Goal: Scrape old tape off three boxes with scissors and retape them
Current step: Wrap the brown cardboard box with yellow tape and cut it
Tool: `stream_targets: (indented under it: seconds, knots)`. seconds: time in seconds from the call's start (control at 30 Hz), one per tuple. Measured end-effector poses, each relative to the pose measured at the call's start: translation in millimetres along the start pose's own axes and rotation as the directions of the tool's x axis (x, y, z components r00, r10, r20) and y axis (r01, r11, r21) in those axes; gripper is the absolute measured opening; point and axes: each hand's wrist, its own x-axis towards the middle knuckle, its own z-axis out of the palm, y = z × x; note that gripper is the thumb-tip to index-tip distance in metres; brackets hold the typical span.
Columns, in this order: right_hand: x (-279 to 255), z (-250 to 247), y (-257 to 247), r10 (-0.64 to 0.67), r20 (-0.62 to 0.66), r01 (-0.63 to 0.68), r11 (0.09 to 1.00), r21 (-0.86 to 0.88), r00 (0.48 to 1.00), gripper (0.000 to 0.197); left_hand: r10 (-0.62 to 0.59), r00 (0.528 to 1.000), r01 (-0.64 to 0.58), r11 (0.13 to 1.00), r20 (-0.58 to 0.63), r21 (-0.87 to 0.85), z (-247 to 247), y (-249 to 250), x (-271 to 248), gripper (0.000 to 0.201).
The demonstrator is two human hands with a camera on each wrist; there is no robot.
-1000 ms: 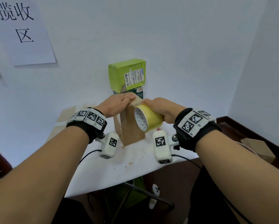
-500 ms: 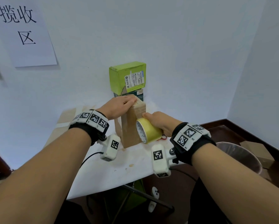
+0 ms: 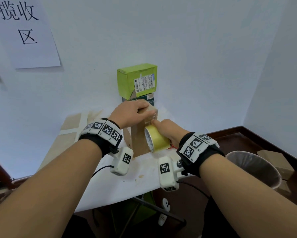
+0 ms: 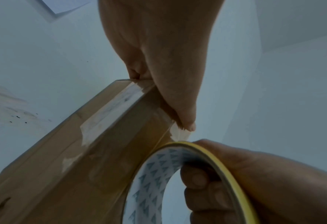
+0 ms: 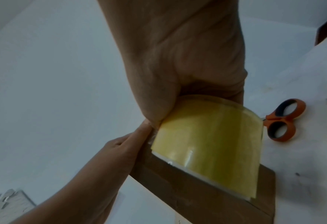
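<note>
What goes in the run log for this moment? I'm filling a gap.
step: retaping | left hand: holds upright brown cardboard box | right hand: grips yellow tape roll against box | orange-handled scissors: on table

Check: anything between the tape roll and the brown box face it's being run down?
Nothing visible. The tape roll, gripped by the right hand, sits against the brown box; the left hand holds the top, above the roll's path.

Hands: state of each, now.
Left hand: grips the top of the brown box.
Right hand: holds the tape roll, fingers through its core.
</note>
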Motion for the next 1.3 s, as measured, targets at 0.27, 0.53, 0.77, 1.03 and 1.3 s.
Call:
stream_targets:
  seconds: [0.27,0.53,0.77,1.03,1.3]
  knots:
    - [-4.3,-1.8,-2.8,-0.052,0.004,0.052,0.995,-0.080,0.999,0.033,0.043,0.999,-0.042,0.994,-0.018,0.097,6.1,-1.4,4.0,0.043]
    - [-1.9,-4.1,-2.2,-0.048,0.017,0.049,0.996,-0.073,0.999,0.046,0.037,0.999,-0.036,0.993,-0.007,0.110,4.0,2.2,-3.1,0.053]
    - [17.3,-56.2,29.2,0.097,-0.044,-0.092,0.990,0.106,0.994,0.042,0.005,1.000,-0.006,0.995,0.009,0.101,2.4,-0.9,0.8,0.060]
    - [60.0,-33.9,55.7,0.138,0.035,-0.118,0.933,-0.341,0.990,0.016,0.006,1.000,-0.007,0.994,0.010,0.111,5.7,-10.1,4.3,0.062]
    - [59.9,-29.7,44.2,0.190,0.029,-0.073,0.510,-0.857,0.981,0.043,0.034,0.999,-0.034,0.995,0.007,0.089,10.6,-21.2,9.8,0.064]
